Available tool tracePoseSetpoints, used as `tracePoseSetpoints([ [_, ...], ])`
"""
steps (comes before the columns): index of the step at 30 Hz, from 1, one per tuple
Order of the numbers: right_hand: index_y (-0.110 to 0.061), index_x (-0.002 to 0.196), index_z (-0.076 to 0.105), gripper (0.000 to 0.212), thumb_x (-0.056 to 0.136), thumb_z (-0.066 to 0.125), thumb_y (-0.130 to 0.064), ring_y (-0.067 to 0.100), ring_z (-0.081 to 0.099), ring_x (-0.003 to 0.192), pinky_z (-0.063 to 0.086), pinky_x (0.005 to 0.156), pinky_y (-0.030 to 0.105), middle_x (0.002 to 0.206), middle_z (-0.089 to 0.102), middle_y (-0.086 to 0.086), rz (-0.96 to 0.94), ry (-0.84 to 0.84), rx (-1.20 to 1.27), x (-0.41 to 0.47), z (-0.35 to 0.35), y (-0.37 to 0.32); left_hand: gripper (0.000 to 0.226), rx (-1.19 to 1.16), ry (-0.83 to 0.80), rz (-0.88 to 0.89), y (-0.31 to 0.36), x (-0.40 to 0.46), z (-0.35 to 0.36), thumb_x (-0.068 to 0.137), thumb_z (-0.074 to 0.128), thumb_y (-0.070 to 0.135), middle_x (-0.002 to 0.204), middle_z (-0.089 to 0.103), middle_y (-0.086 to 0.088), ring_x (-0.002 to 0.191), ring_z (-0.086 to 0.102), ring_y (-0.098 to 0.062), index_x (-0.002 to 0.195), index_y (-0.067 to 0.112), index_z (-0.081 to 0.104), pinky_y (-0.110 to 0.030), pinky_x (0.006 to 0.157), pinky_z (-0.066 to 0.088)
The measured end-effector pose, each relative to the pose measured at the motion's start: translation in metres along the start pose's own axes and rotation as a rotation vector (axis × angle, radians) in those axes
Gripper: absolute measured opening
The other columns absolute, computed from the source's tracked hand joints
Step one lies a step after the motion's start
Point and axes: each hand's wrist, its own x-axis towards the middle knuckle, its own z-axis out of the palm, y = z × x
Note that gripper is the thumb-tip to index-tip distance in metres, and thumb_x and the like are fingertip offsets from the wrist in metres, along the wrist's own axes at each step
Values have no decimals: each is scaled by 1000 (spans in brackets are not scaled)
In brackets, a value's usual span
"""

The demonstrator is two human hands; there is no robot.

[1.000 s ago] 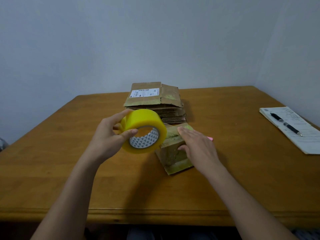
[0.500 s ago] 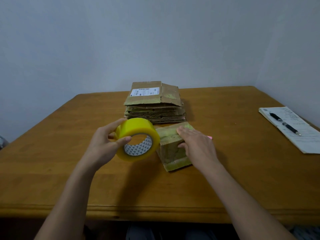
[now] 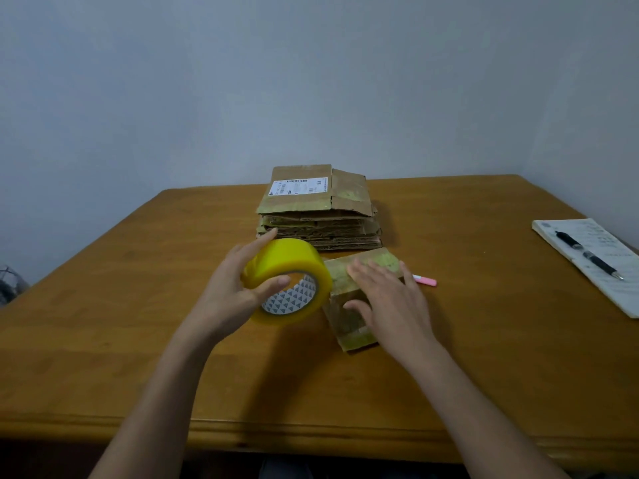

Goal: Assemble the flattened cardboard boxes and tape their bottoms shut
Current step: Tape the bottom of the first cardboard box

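Head view shows the small assembled box (image 3: 359, 299) standing on the wooden table (image 3: 138, 340), just in front of the stack of flattened cardboard boxes (image 3: 320, 209). The right hand (image 3: 390, 299) lies flat on top of the box with fingers spread, pressing it down rather than gripping it. The left hand (image 3: 235, 288) is closed around the yellow tape roll (image 3: 288, 281), thumb on the front rim and fingers over the back, held just left of the box and almost touching its edge. Over the last second the roll has dropped lower and drifted slightly away from the box face, while the right hand has stayed planted on top; whether a strip runs from roll to box cannot be told. That reads as the tape being drawn out along the box, so this seam looks close to sealed, with the stack behind untouched. A pink cutter (image 3: 425, 280) lies just right of the box; a notebook (image 3: 594, 267) with a pen (image 3: 587, 254) sits well to its right.
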Motion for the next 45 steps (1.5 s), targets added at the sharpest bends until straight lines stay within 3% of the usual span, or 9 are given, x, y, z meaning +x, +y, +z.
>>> tracePoseSetpoints([
  [3,-36,148,31,55,97,47,-46,-1,20,144,-3,118,35,154,28,-20,18,26,42,2,1,5,56,-23,-13,38,-1,3,0,84,69,27,139,47,7,124,42,-15,134,42,48,-19,81,41],
  [8,-38,144,39,46,98,47,-41,-2,24,142,0,120,35,151,32,-23,35,35,58,5,1,9,55,18,-23,-74,-21,-7,-2,85,70,21,132,48,8,121,39,-14,136,30,51,-34,94,37],
  [12,-35,148,30,57,96,46,-51,1,19,144,-2,121,40,156,25,-19,23,-19,38,4,-3,9,55,71,-22,-75,-22,-7,-1,86,70,24,132,45,8,120,38,-13,137,32,49,-33,93,37],
  [17,-27,151,29,80,88,25,-76,8,14,147,-6,121,46,160,21,-8,70,-39,68,5,-5,-11,47,212,-58,-55,-6,7,1,93,58,39,125,41,3,109,42,-15,137,21,53,-27,84,35],
  [25,-34,139,49,60,91,32,-66,8,32,141,0,120,45,152,38,-8,52,117,85,2,11,-7,52,226,-112,-64,7,26,22,81,63,57,129,60,5,120,52,-16,125,28,63,-38,96,47],
  [31,-35,134,54,60,87,32,-64,7,35,138,-2,119,39,149,43,-10,82,156,117,6,15,8,39,161,-102,-21,2,22,11,85,67,43,109,63,13,104,55,-6,118,23,67,-9,72,37],
  [36,-37,135,53,53,88,40,-59,7,34,139,0,119,38,148,42,-12,86,167,162,8,13,14,43,179,-123,-54,4,22,7,84,68,44,111,62,13,102,57,-6,119,20,67,-16,76,41],
  [40,-36,132,56,53,87,41,-60,8,36,138,-2,120,38,147,44,-12,39,162,239,10,14,21,36,170,-188,-136,5,23,7,84,69,44,100,62,8,89,58,-7,112,23,64,-21,66,45],
  [45,-33,130,59,42,91,60,-46,4,30,139,-12,116,29,146,44,-14,-77,114,413,17,10,31,18,235,-252,-233,15,39,8,90,66,32,101,57,1,89,54,-12,100,18,61,-27,70,46],
])
